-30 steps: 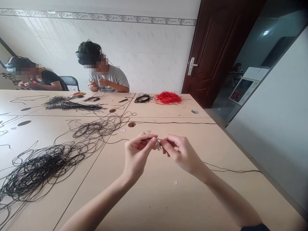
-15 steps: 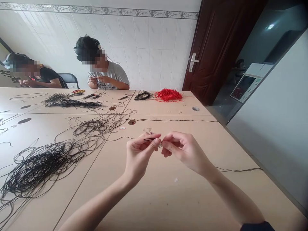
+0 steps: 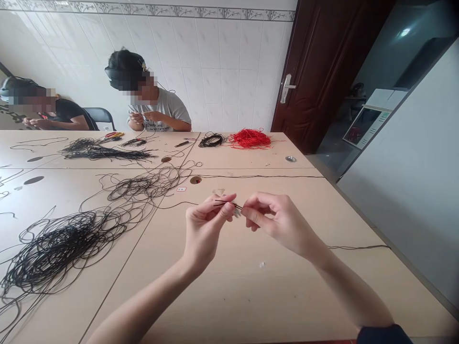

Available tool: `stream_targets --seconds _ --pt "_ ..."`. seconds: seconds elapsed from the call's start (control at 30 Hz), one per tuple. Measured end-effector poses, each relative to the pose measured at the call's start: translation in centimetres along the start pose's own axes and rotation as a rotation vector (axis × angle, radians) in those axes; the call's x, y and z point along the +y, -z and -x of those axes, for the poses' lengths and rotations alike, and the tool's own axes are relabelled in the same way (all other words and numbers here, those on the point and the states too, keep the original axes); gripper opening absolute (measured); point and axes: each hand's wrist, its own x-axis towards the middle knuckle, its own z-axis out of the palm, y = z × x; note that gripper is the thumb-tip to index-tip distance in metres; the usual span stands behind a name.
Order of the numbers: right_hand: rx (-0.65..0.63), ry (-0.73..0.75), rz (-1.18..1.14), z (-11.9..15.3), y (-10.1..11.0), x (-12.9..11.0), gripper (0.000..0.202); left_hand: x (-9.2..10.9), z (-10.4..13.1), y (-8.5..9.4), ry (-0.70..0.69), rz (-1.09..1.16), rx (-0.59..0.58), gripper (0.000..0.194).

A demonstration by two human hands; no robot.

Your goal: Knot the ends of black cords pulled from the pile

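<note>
My left hand (image 3: 203, 227) and right hand (image 3: 274, 216) are pinching cord (image 3: 237, 206); I'm judging it light, pliant, best gripped near its ends.

Light: bright, strongest left | glare: wall tiles (image 3: 50, 52) | dim: doorway (image 3: 380, 57) | edges: wide-angle stretch | blur: slight, fingertips (image 3: 227, 208)

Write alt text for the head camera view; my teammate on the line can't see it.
A left hand and right hand pinch thin black cord between them above a pale table. A large tangle of black cord lies to the left; a red cord bundle and two seated co-workers are at the far side.
</note>
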Motion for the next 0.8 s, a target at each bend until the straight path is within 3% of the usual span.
stream_targets --seconds 0.27,0.57,0.8 --pt "0.036 0.023 0.077 0.0 0.4 0.1 0.018 0.1 -0.1 -0.2 -0.076 -0.021 0.008 0.021" --pt "0.045 0.032 0.074 0.1 0.2 0.1 0.022 0.1 -0.1 -0.3 -0.129 -0.063 0.024 0.006" --pt "-0.047 0.040 -0.034 -0.9 0.3 1.0 0.022 0.3 -1.3 0.4 -0.235 -0.069 0.169 0.009"
